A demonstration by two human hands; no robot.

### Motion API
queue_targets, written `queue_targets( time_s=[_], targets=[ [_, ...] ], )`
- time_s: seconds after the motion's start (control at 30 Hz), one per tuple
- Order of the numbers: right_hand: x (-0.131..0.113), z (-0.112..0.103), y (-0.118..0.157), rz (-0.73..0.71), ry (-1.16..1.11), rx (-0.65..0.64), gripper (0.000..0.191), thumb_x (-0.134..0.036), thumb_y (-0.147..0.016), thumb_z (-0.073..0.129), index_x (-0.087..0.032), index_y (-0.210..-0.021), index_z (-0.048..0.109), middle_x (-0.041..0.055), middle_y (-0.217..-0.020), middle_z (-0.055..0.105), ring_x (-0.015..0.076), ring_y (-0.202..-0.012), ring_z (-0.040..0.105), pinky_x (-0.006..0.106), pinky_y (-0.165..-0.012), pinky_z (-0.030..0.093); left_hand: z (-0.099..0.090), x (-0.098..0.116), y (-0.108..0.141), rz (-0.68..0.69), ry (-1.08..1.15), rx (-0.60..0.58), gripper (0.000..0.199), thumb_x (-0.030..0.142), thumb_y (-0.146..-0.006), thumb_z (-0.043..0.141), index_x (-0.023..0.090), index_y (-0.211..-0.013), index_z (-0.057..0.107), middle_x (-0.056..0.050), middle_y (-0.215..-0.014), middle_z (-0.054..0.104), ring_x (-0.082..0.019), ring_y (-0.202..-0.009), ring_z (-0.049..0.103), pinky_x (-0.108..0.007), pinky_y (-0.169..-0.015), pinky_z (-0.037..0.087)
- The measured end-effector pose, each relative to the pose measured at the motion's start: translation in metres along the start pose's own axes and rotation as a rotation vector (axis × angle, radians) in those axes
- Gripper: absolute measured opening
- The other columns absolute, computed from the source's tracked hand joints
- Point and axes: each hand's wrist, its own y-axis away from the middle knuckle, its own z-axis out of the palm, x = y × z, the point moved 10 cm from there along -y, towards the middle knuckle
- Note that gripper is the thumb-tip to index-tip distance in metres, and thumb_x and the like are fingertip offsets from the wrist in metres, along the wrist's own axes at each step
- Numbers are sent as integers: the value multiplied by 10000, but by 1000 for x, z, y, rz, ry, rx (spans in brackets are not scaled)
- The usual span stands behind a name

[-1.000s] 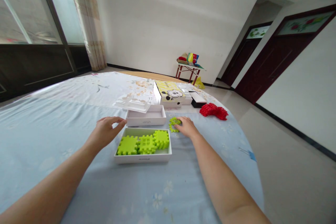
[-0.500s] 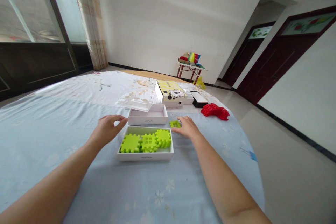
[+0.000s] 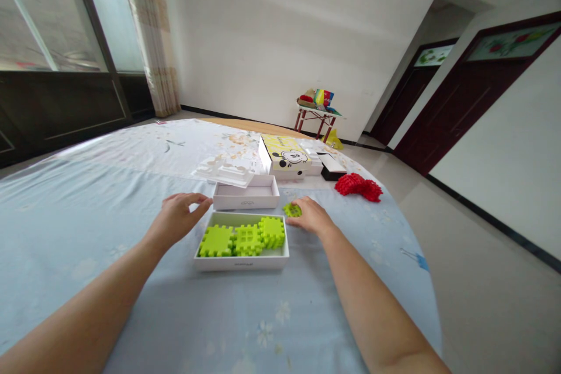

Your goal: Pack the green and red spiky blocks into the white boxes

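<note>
My right hand [image 3: 312, 215] has its fingers closed on the edge of a green interlocking tile [image 3: 291, 210] with square openings, just right of the front box. Part of the tile is hidden by the fingers. My left hand [image 3: 186, 213] holds nothing, thumb and fingers apart, its tips beside the left end of the rear white box [image 3: 245, 201]. Whether they touch that box I cannot tell. Between my forearms stands a white open box [image 3: 241, 265], with green interlocking tiles [image 3: 217, 239] stacked inside in three groups.
Behind the boxes lie a clear plastic tray [image 3: 228, 173], a yellow-and-white cartoon box [image 3: 284, 159] and a black-and-white box [image 3: 332, 168]. Red interlocking pieces [image 3: 357, 185] sit near the right edge of the round table, on a pale blue cloth [image 3: 263, 315].
My right hand has closed in on the loose green tile, which now looks slightly turned or tilted. My left hand has stayed almost where it was.
</note>
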Motion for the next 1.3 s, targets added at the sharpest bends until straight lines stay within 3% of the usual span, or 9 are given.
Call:
queue_targets(
  time_s=[0.3,0.5,0.73,0.9,1.0,1.13,1.3],
  targets=[
    [21,-10,-3,17,-213,-27,369,-317,-738,561,-197,-1086,594,53,-1015,661,185,-898,605,250,-762,436,-1,-2,1,-4,3,2,428,541,-785,394,206,-797,660,-25,-801,682,-163,-627,552,-283,-734,380],
    [31,-21,-5,79,-55,33,256,-201,-801,420,-214,-913,650,42,-951,675,182,-928,584,239,-776,402,-1,0,1,-1,-1,3,436,541,-785,388,202,-800,661,-28,-808,686,-166,-637,552,-288,-755,376],
    [37,-29,-2,165,35,174,359,-211,-814,427,-189,-1155,533,102,-1121,609,213,-1009,557,296,-826,397,-2,2,1,7,15,2,436,545,-774,395,203,-794,664,-35,-820,693,-169,-635,557,-282,-727,389],
    [38,-35,1,162,-10,188,311,-229,-806,478,-222,-1105,567,71,-1046,650,211,-942,590,310,-812,418,-4,4,1,4,19,12,438,542,-778,393,200,-794,666,-29,-794,690,-167,-623,559,-277,-718,390],
    [9,-55,8,26,-206,259,303,-258,-812,486,-222,-1100,574,49,-1013,661,180,-875,607,293,-795,440,-5,5,2,17,30,28,431,534,-779,394,201,-789,667,-26,-794,691,-166,-620,562,-274,-720,392],
    [-62,-82,25,-244,-463,293,305,-283,-826,483,-229,-1115,566,32,-1067,638,149,-893,596,273,-794,451,-3,5,2,33,50,21,429,524,-782,392,191,-783,662,-41,-825,693,-166,-643,570,-274,-733,396],
    [-143,-67,30,-453,-400,137,288,-250,-821,520,-244,-1099,590,22,-1004,657,148,-857,600,269,-786,449,-4,5,3,41,53,27,410,499,-792,388,190,-771,658,-45,-809,691,-173,-679,580,-291,-792,383]
  ],
)
